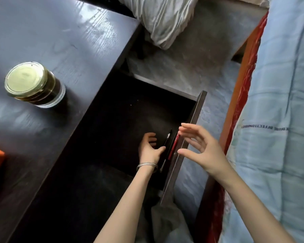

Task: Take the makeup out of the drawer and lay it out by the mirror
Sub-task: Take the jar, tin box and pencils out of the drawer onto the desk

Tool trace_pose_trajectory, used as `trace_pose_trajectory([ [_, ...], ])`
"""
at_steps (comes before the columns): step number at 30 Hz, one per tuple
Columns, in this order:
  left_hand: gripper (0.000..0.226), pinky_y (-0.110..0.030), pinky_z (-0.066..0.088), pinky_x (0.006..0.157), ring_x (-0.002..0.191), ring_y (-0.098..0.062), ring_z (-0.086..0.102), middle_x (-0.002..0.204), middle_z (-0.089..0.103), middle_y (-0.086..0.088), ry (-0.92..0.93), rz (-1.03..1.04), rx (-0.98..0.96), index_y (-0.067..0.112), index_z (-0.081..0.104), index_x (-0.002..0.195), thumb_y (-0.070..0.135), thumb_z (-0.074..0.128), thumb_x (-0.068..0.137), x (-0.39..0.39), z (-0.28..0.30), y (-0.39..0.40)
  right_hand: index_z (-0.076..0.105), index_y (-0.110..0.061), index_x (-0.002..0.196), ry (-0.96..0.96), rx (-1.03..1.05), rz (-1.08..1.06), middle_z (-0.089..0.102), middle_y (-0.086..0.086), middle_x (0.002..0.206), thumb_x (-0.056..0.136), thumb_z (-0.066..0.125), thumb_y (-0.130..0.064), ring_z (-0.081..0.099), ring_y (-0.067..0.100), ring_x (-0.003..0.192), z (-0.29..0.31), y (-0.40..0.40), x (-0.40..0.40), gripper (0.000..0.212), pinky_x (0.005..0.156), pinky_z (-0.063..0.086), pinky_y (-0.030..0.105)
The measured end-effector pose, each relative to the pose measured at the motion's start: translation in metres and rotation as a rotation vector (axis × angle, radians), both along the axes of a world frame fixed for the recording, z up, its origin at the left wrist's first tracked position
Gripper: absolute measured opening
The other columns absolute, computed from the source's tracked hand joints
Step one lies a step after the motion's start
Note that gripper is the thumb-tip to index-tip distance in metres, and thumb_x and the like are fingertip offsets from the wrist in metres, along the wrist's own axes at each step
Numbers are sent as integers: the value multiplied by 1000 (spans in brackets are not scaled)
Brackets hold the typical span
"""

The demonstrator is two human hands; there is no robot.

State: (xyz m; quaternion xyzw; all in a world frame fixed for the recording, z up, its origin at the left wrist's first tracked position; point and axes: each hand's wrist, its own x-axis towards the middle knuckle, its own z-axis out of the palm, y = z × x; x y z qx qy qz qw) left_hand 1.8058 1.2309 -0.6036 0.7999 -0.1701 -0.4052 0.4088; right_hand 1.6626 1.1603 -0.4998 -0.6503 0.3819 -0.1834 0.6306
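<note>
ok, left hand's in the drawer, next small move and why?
Probably close the left hand on the black pencil: its thumb already reaches toward it, holding nothing. The pencil and a red pencil lie along the drawer front. The right hand hovers open above.

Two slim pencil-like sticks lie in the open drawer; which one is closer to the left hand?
The black stick, silver-tipped, lies right beside the left hand. The red stick lies beyond it, against the drawer front.

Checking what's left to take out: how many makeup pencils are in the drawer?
2: a black pencil beside the left hand, a red pencil against the drawer front. Dark corners may hide more.
</note>
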Motion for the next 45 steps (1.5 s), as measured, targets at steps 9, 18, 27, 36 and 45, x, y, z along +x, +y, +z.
trace_pose_trajectory([
  [9, 42, -27, 47, 72, 83, -17, 63, 99, 67, -1, -212, -162, 212, 15, 55, 110, 9, 72, 72, -9, -19, -5, 53, -23, 121, 3, 24, -32, 62, -3, 116, 71, 76, 2, 57, 6, 114, -7, 3, 0, 61, 101, 43, 19],
  [18, 52, -29, 49, 72, 81, -15, 66, 86, 67, 7, -264, -64, 202, 17, 44, 120, 7, 66, 74, -4, 7, -4, 54, -24, 121, -10, 37, -30, 61, -2, 117, 70, 76, 0, 57, 8, 115, 8, 4, 6, 60, 101, 44, 23],
  [27, 51, -23, 55, 75, 71, -1, 64, 77, 65, 8, -332, 119, -111, 26, 50, 114, 7, 73, 72, 25, 140, 32, 55, -25, 120, -122, 5, 21, 62, -1, 119, 70, 79, -5, 56, 12, 117, 79, 8, 49, 59, 104, 43, 30],
  [36, 36, -19, 51, 70, 68, 0, 63, 79, 65, 10, -610, 330, -163, 23, 53, 96, 6, 72, 71, 107, 251, 90, 56, -29, 118, -239, -43, 161, 64, -4, 117, 68, 79, -16, 57, 13, 117, 141, 38, 116, 56, 104, 43, 31],
  [45, 29, -31, 43, 76, 83, -24, 62, 85, 61, -2, -665, 377, 100, 10, 51, 100, 0, 60, 74, 194, 237, 103, 56, -31, 117, -208, -58, 306, 62, -5, 118, 71, 78, -13, 56, 8, 116, 150, 66, 163, 54, 105, 43, 36],
])
